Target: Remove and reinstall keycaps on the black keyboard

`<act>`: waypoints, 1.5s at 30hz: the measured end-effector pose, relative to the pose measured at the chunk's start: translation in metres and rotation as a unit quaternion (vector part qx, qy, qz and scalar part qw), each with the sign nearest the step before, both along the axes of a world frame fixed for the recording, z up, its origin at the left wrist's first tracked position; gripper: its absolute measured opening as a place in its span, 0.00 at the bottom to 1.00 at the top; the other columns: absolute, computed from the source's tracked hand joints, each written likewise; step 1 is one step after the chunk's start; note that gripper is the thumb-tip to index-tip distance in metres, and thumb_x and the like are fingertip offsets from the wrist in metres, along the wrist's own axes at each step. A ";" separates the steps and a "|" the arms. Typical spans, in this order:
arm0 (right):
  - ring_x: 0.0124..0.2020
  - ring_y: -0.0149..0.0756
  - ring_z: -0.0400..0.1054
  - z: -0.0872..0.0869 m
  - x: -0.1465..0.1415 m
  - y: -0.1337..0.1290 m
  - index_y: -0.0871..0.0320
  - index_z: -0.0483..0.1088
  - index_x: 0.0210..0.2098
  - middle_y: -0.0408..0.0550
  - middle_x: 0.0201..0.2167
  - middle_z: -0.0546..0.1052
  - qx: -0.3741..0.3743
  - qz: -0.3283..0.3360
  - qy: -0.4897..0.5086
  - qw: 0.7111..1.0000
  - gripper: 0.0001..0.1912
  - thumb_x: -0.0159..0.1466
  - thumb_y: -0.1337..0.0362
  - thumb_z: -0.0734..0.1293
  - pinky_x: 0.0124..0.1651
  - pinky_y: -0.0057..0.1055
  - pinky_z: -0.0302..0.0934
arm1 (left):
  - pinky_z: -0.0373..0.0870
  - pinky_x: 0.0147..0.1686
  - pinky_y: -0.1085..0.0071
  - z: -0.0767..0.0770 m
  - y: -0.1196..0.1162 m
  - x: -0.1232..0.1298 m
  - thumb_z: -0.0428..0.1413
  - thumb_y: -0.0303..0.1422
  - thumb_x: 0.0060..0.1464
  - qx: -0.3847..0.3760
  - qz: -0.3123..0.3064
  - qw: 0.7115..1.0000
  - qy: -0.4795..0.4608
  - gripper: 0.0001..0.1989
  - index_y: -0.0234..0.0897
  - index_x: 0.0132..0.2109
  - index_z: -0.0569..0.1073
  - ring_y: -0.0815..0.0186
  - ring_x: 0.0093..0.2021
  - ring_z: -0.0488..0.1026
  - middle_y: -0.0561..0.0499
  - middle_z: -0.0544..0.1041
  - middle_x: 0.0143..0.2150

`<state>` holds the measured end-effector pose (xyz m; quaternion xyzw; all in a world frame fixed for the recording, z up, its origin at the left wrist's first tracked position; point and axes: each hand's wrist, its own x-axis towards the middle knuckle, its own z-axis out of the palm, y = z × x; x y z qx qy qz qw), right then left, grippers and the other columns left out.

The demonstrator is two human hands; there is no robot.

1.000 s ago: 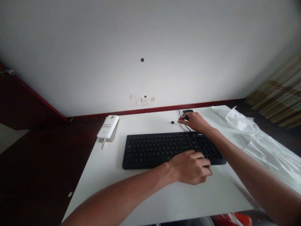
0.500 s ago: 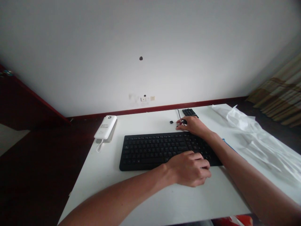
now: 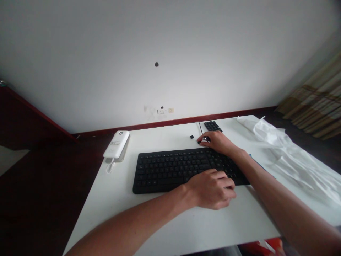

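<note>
Black plastic is filling the middle of the white desk [image 3: 162, 227], where a full-size keyboard [image 3: 165, 167] is lying flat beneath both arms. The left hand [image 3: 211, 188] is resting across its lower right part, fingers loosely curled; whether they are holding anything, I cannot tell. Beyond the back edge, the right hand [image 3: 215, 141] is pinching a dark, glinting object [image 3: 206, 138], too small to name, between nearly closed fingers. By those fingertips a small black piece [image 3: 199, 142] is showing, and a loose keycap [image 3: 192, 137] is lying just left of it. Farther back, a group of black keycaps [image 3: 211, 126] is sitting in rows. A white power bank [image 3: 117, 144] is lying at left, a crumpled white bag [image 3: 274, 133] at right.
</note>
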<state>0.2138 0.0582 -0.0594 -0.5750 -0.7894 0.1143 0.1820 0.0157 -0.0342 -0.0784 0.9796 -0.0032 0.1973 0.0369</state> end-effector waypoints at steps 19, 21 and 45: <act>0.44 0.49 0.78 0.011 -0.007 0.000 0.50 0.83 0.47 0.50 0.42 0.85 -0.006 -0.082 -0.108 0.991 0.12 0.68 0.58 0.69 0.47 0.37 0.69 | 0.67 0.48 0.64 0.001 0.000 -0.001 0.54 0.33 0.68 0.007 -0.003 1.000 0.002 0.09 0.39 0.43 0.80 0.63 0.50 0.71 0.50 0.79 0.52; 0.44 0.50 0.79 0.010 -0.007 0.001 0.51 0.83 0.47 0.52 0.42 0.85 -0.005 -0.084 -0.113 0.990 0.13 0.68 0.59 0.68 0.46 0.38 0.68 | 0.67 0.47 0.64 0.001 0.000 -0.001 0.55 0.32 0.67 0.004 -0.005 1.000 0.005 0.09 0.39 0.43 0.80 0.62 0.50 0.71 0.49 0.79 0.53; 0.45 0.44 0.79 0.034 0.021 -0.060 0.50 0.81 0.44 0.45 0.43 0.85 -0.030 0.014 -0.015 0.999 0.11 0.68 0.59 0.67 0.51 0.37 0.68 | 0.67 0.48 0.64 0.002 0.000 -0.001 0.56 0.32 0.66 0.002 -0.006 1.000 -0.001 0.08 0.39 0.44 0.80 0.62 0.50 0.72 0.49 0.79 0.51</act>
